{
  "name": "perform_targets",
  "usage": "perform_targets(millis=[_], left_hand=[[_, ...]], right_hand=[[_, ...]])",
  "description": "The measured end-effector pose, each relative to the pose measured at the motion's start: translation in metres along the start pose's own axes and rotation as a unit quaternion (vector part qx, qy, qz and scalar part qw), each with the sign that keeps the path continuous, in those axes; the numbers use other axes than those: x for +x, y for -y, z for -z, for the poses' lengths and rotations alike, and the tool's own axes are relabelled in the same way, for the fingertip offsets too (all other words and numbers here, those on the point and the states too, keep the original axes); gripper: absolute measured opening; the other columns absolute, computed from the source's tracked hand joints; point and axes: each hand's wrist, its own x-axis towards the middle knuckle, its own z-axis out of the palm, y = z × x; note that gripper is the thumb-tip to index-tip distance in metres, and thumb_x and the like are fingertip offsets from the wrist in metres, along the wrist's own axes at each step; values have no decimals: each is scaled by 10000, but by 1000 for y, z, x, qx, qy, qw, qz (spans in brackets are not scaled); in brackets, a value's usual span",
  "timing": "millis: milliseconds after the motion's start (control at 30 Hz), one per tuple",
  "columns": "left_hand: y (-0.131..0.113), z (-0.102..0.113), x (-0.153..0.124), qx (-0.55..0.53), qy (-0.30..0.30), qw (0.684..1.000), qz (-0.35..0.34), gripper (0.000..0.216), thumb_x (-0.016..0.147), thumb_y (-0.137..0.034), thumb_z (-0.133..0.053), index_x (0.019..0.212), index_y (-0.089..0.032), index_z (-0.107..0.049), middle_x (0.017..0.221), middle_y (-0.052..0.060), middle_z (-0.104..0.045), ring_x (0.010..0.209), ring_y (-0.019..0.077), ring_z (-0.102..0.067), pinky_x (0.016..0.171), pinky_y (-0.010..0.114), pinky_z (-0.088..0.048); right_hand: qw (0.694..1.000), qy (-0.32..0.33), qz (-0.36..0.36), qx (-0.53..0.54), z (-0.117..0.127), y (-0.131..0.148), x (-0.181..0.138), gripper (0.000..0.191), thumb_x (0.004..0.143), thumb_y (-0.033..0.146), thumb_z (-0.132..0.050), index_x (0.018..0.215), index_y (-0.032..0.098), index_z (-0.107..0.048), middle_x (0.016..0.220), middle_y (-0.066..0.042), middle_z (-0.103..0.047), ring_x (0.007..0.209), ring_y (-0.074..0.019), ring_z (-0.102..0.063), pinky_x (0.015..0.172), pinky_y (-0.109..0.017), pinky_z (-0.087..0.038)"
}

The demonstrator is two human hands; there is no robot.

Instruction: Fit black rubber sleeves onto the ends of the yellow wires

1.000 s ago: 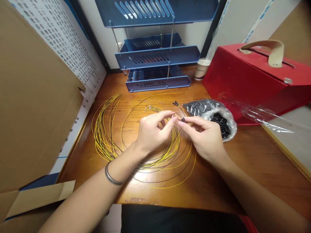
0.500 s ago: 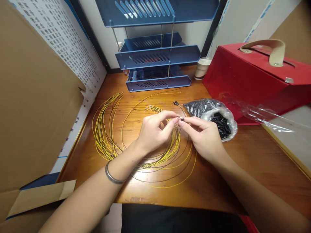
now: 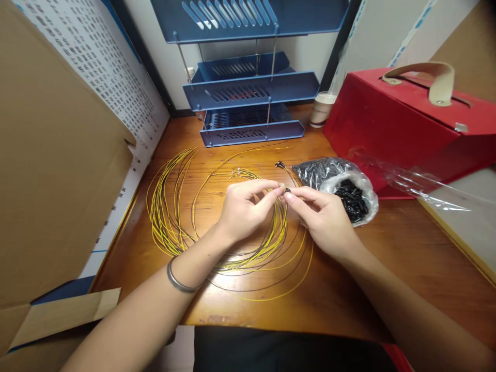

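Over the wooden worktop (image 3: pixel 387 248), the left hand (image 3: pixel 242 209) pinched a thin yellow wire (image 3: pixel 281 184) in a closed grip; the right hand (image 3: pixel 325 219) (near the clear bag of black caps (image 3: pixel 351 199)) pinched a small black cap (image 3: pixel 287 190) against it.

Varnished brown wooden table (image 3: pixel 387 258), glossy with reflected light, set against a white wall (image 3: pixel 302 54). A blue three-tier tray rack (image 3: pixel 248 90) stands at the far edge against that wall, a paper cup (image 3: pixel 321 108) just beside it. Cardboard sheets (image 3: pixel 50 165) close off the left side, one bearing a printed white chart (image 3: pixel 108 72); a red box (image 3: pixel 391 124) sits at right.
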Motion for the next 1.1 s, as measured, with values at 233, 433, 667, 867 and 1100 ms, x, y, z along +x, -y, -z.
perform_targets(millis=[233, 433, 667, 867, 1100], left_hand=[[-1, 0, 0, -11, -14, 1000, 21, 116, 872, -234, -703, 897, -141, -768, 866, 57, -793, 623, 102, -677, 555, 193, -501], [1, 0, 2, -85, 11, 996, 28, 106, 875, -226, -711, 854, -146, -778, 876, 62, -794, 777, 142, -730, 704, 227, -563], [0, 0, 0, -48, 11, 997, 54, 144, 854, -276, -733, 911, -148, -764, 899, 54, -790, 657, 112, -677, 608, 220, -524], [4, 1, 0, -45, -8, 997, 69, 137, 886, -297, -701, 875, -167, -745, 884, 44, -781, 816, 152, -715, 691, 242, -545], [0, -2, 1, -150, 22, 980, 130, 160, 860, -300, -719, 823, -150, -757, 805, 46, -766, 661, 117, -657, 586, 223, -506]], right_hand=[[999, 28, -18, 34, 0, 3, 0, 226, 901, 323, -628, 893, 141, -762, 597, 27, -511, 648, -125, -553, 685, -262, -481], [997, 37, -25, 57, -1, 1, -1, 250, 917, 355, -617, 932, 146, -753, 550, 57, -414, 570, -110, -462, 651, -264, -457], [1000, 3, -12, 23, -1, 2, 0, 199, 869, 322, -663, 873, 151, -764, 725, -22, -667, 684, -146, -607, 675, -270, -494], [1000, -4, -12, -17, -1, 0, -1, 224, 859, 352, -681, 885, 153, -781, 848, -59, -761, 663, -155, -611, 599, -274, -467], [1000, 1, -18, 14, 0, 2, -1, 251, 860, 371, -690, 918, 148, -791, 873, -62, -775, 751, -174, -673, 675, -274, -521]])
